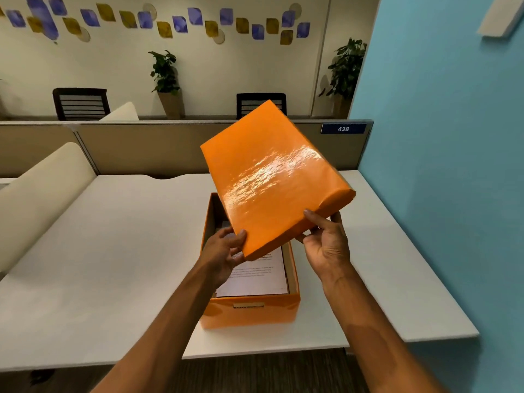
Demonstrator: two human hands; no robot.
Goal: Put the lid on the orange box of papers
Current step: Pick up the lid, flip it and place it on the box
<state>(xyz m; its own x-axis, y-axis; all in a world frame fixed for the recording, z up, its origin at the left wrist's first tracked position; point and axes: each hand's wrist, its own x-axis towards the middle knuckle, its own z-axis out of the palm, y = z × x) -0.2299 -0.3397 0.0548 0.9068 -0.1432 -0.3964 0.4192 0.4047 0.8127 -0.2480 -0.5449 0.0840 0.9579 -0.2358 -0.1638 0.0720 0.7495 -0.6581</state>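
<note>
An open orange box stands on the white desk, with a stack of printed papers inside it. Above the box hangs the glossy orange lid, tilted up and away from me, covering the far part of the box. My left hand grips the lid's near left corner. My right hand grips its near right corner, thumb on top. The lid is clear of the box rim.
A beige partition with a blue "438" plate runs behind the desk. A blue wall bounds the right side. A cream curved divider stands at left. Chairs and potted plants sit beyond the partition.
</note>
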